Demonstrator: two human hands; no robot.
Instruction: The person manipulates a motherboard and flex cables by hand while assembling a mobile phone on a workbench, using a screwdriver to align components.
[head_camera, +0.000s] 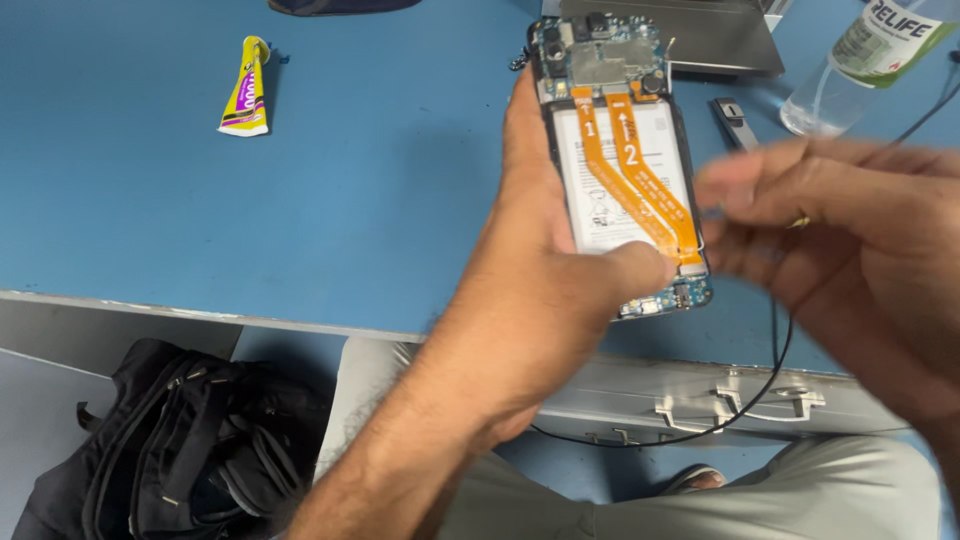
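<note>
Orange ribbon cables (632, 185) cross the opened phone (622, 170) clasped in the left hand (545, 290) above the blue desk (300, 200); right hand (850, 230) blurred beside it, grip unclear

My hands: two, left (540, 290), right (850, 230). One opened phone (620, 150), two orange flex cables (640, 180) on it (side by side). One glue tube (246, 92). One clear bottle (860, 60). One black bag (170, 450). One black cable (760, 390).
</note>
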